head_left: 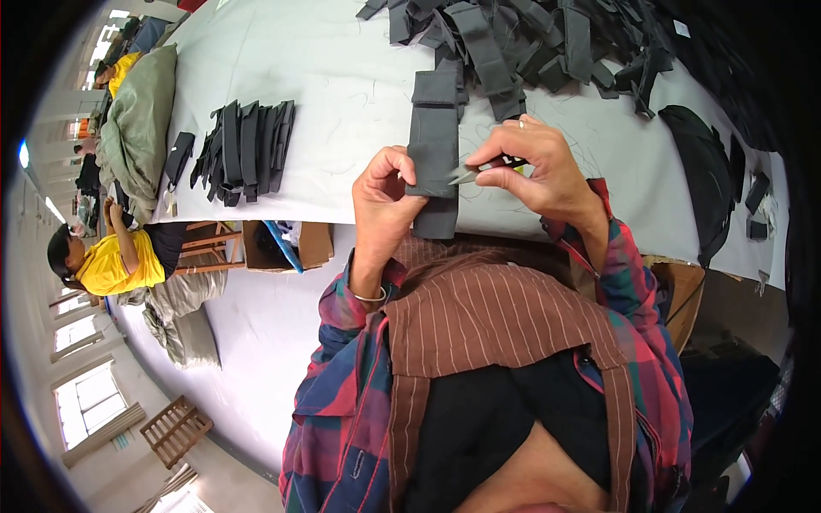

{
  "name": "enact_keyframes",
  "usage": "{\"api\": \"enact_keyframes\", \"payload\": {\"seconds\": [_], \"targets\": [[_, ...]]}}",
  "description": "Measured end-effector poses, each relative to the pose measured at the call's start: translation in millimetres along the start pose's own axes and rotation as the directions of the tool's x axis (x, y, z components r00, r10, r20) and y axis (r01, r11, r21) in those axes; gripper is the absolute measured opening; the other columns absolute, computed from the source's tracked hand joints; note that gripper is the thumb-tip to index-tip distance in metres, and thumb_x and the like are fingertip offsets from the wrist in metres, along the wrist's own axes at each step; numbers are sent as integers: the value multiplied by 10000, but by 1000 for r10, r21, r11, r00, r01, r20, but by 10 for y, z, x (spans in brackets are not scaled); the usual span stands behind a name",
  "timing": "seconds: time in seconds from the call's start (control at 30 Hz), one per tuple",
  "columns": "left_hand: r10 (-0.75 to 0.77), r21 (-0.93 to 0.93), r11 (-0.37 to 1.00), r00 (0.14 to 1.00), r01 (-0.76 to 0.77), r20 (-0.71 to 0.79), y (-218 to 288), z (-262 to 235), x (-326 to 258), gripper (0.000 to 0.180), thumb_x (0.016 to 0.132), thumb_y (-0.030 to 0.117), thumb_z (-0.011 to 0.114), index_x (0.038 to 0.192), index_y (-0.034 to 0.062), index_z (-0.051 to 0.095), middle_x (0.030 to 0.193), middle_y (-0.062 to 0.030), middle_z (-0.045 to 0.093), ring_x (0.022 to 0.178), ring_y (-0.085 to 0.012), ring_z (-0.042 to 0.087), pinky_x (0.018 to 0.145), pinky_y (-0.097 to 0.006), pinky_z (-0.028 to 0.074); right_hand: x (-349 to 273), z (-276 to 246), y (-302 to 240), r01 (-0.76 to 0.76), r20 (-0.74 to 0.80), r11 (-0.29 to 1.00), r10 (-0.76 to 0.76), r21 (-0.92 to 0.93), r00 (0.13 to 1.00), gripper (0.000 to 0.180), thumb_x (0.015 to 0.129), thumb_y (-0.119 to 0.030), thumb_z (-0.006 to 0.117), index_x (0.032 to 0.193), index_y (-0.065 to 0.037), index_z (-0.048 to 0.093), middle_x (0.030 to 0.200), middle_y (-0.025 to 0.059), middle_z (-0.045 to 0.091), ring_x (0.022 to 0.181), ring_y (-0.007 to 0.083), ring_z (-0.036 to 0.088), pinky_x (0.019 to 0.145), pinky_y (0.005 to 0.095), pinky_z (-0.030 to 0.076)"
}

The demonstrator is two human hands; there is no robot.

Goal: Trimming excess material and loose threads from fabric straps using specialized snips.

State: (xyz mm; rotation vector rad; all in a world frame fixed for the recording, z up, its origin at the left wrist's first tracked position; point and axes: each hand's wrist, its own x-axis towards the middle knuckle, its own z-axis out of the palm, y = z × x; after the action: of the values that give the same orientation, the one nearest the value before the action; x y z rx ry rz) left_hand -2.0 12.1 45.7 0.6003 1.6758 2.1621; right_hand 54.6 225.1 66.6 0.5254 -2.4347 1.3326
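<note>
A dark grey fabric strip [434, 137] with stitched folds lies over the near edge of the white table. My left hand [386, 184] pinches its left side between thumb and fingers. Closed around a pair of thread snips [479, 169], my right hand [539, 162] holds the pointed metal blades against the strip's right edge. The snips' handles are mostly hidden in my palm. Thin loose threads are scattered on the white tabletop around the strip.
A heap of similar dark strips [530, 43] covers the table's far side. To the left sits a neat row of strips [248, 150]. A black fabric bag [697, 179] lies at right. A grey-green sack [141, 128] and a person in yellow [120, 261] are further left.
</note>
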Motion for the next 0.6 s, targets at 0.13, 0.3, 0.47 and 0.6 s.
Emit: {"api": "enact_keyframes", "payload": {"seconds": [0.13, 0.3, 0.47, 0.6], "targets": [[11, -14, 1000, 1000, -11, 5, 10, 11, 23, 263, 735, -135, 608, 837, 66, 473, 913, 5, 524, 848, -66, 517, 781, -216, 436, 26, 124, -31, -3, -71, 1000, 4, 9, 997, 135, 726, -113, 727, 849, -75, 687, 731, 21, 626, 679, 186, 550, 667, 303, 351], [7, -29, 1000, 1000, -7, 16, 7, 7, 13, 278, 737, -131, 616, 857, 68, 464, 917, 6, 516, 860, -67, 519, 788, -220, 440, 21, 189, -33, 8, -54, 1000, -6, 21, 999, 147, 723, -117, 730, 856, -74, 686, 735, 24, 627, 683, 191, 552, 671, 306, 358], [10, -54, 998, 999, -8, 35, -41, 5, 3, 278, 730, -133, 619, 845, 67, 464, 912, 1, 511, 878, -68, 513, 809, -227, 439, 28, 225, -55, 8, -28, 1000, -7, 21, 1000, 157, 715, -132, 738, 852, -74, 686, 729, 19, 623, 684, 192, 552, 673, 314, 355], [21, -28, 999, 999, -20, 40, -33, -5, -26, 272, 729, -131, 617, 842, 67, 467, 907, 0, 508, 879, -70, 511, 820, -230, 438, 18, 217, -45, 15, 14, 1000, -15, -10, 1000, 148, 720, -108, 736, 855, -74, 684, 732, 34, 627, 676, 177, 553, 651, 300, 363]]}}
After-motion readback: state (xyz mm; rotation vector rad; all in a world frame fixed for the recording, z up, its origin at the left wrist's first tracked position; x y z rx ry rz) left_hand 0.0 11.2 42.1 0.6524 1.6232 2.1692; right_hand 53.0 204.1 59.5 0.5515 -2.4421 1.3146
